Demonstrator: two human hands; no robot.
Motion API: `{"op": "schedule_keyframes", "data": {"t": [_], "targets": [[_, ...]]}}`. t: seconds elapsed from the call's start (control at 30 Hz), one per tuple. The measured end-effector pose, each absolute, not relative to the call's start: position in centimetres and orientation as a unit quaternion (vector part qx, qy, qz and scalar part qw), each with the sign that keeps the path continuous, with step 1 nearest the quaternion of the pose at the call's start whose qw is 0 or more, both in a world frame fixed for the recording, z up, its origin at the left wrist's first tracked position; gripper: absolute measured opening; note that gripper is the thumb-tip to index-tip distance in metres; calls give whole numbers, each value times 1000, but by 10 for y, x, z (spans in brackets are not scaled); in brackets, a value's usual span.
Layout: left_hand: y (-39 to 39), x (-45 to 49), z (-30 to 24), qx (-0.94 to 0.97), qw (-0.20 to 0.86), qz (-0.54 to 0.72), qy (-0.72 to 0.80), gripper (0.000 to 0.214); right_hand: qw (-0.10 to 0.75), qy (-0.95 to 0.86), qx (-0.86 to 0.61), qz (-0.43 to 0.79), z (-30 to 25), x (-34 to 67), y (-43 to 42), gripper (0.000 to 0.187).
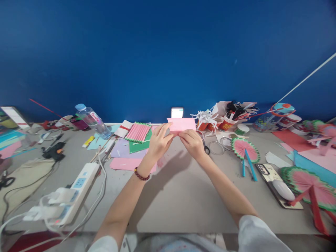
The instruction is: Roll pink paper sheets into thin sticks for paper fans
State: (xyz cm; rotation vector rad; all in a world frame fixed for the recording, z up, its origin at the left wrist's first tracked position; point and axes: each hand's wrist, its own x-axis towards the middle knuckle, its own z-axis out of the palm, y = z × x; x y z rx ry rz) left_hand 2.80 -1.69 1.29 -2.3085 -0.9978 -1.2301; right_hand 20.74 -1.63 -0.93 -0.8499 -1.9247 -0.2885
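A small sheet of pink paper [183,124] is held up above the far part of the table, between both hands. My left hand [159,139] has its thumb and fingers closed on the paper's left side. Opposite it, my right hand [193,141] pinches the lower right edge, fingertips close to the left thumb. The lower edge looks folded, though the fingers partly cover it. Left of my left hand lie a pleated pink paper with green edges [138,132], a green sheet [140,143] and a flat pink sheet [123,163].
A white power strip [81,190] with cables lies at left, beyond it a leaning water bottle [94,120]. Cups with paper strips [206,119] stand at the back. At right are paper fans [246,150], a phone [265,169] and a white mouse [283,189].
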Motion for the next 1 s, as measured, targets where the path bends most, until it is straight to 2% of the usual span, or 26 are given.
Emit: {"op": "schedule_keyframes", "data": {"t": [0.3, 0.7, 1.0], "targets": [[-13, 23, 11, -803, 163, -468, -331, 12, 488, -783, -370, -111, -9, 206, -15, 14], [-12, 24, 8, -807, 157, -455, -343, 15, 475, -779, -382, -146, -12, 209, -14, 15], [-17, 35, 3, -798, 226, -436, -349, 12, 415, -804, -367, -214, -11, 213, -15, 16]]}}
